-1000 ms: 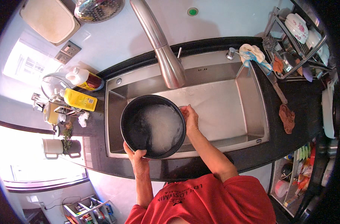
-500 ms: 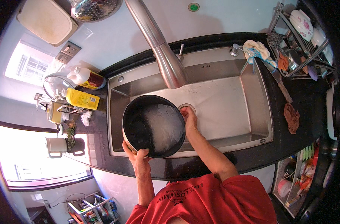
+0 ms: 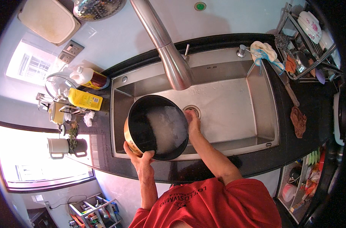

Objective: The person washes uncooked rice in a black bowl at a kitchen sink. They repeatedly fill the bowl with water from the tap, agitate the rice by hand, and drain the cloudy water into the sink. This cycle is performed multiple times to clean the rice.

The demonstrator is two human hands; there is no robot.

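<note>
Left fingers [image 3: 130, 149] grip a tilted coppery pot [image 3: 140, 127], black inside, contents [image 3: 166, 127] whitish; right fingers' [image 3: 190, 115] grip is unclear.

Yellow bottle [image 3: 84, 99], flowered white dish [image 3: 310, 27]

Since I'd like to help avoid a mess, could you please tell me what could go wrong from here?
The pot tilts toward the right hand, so its pale contents could spill past that hand, perhaps into the nearby drain. The left hand grips only the pot's near-left edge, so the pot might slip and knock the sink.
</note>
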